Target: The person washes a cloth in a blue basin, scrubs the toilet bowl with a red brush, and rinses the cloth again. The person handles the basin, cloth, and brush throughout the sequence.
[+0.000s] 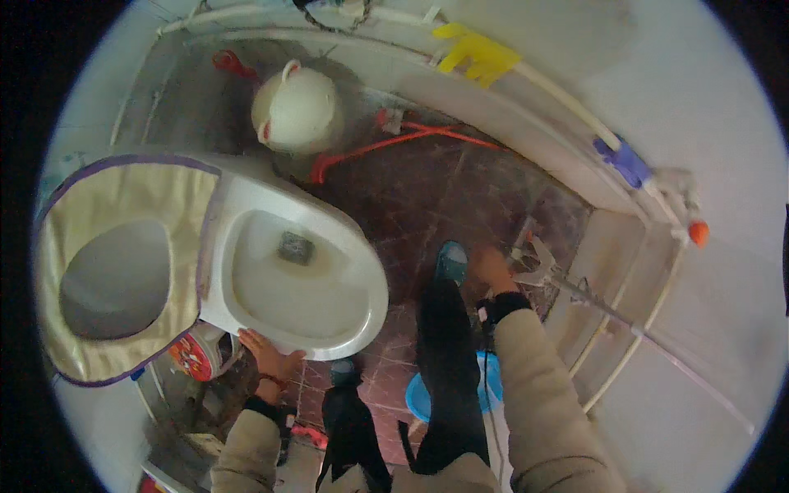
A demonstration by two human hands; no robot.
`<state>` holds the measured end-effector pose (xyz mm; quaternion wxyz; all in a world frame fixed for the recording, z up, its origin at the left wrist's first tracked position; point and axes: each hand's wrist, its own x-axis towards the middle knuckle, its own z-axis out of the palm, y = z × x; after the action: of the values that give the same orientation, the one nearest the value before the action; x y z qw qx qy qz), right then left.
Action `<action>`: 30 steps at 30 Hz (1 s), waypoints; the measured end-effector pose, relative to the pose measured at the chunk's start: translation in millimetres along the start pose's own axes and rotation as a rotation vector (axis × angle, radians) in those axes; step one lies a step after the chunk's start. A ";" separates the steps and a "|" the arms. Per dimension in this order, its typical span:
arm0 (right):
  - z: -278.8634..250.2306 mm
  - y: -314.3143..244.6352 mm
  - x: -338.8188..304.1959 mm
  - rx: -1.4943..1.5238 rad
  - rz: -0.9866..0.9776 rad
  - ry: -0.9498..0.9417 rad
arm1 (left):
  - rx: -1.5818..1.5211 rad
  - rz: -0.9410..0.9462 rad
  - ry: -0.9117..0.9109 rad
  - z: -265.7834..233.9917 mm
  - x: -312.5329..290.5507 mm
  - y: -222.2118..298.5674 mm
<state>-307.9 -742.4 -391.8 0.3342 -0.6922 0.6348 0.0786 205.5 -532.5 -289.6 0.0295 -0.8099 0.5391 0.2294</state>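
Observation:
A white toilet (374, 308) stands to the left, its seat raised and wrapped in a cream cover with purple trim (185, 193). A small dark square patch shows inside the bowl. My left hand (267, 359) lies at the near edge of the toilet, fingers spread, touching the rim or its side, with nothing held in it. On the right, my right hand (493, 271) is smeared by motion above the floor, beside my shoe (452, 261). Close to it is the whitish head of a long-handled tool (536, 264), possibly a mop, leaning at the right wall. Whether that hand touches it cannot be seen.
A white bucket (302, 111) stands at the far wall, near red-orange rods (394, 141) on the dark tiled floor (427, 185). A yellow glove (477, 56) and a purple glove (625, 162) hang on a wall pipe. A blue basin (419, 398) lies by my leg; a red-and-white tub (197, 353) sits beside the toilet.

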 end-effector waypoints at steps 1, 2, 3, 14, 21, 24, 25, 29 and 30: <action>-4.8 10.1 29.7 -0.015 -0.038 -0.015 | 0.040 0.015 -0.001 -2.7 -2.6 0.9; -10.5 19.2 58.1 -0.069 -0.018 -0.100 | 0.068 0.012 -0.027 -6.1 -3.8 3.8; -15.4 26.6 84.9 -0.068 -0.028 -0.107 | 0.011 -0.034 -0.053 -9.2 -5.1 7.3; 1.6 -6.0 303.0 0.030 -0.277 -0.038 | 0.124 0.037 -0.052 -27.0 8.9 38.1; 65.5 -5.9 383.3 -0.442 -0.456 0.195 | 0.032 -0.167 -0.165 -31.7 9.5 41.1; 54.5 -6.6 373.4 -0.529 -0.237 -0.023 | -0.002 -0.180 -0.174 -31.9 12.0 41.5; 48.8 -4.5 363.4 -0.530 -0.141 -0.130 | 0.023 -0.168 -0.192 -32.3 12.6 41.8; 48.5 6.7 306.6 -0.815 -0.342 0.097 | 0.005 -0.151 -0.181 -34.5 13.0 41.8; 53.7 9.8 291.1 -0.669 -0.370 0.164 | -0.026 -0.154 -0.169 -34.4 12.4 41.9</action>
<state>-247.2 -952.4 -591.6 0.0464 -0.8697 0.4632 0.1641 183.9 -570.7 -255.5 0.0817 -0.8271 0.4677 0.3009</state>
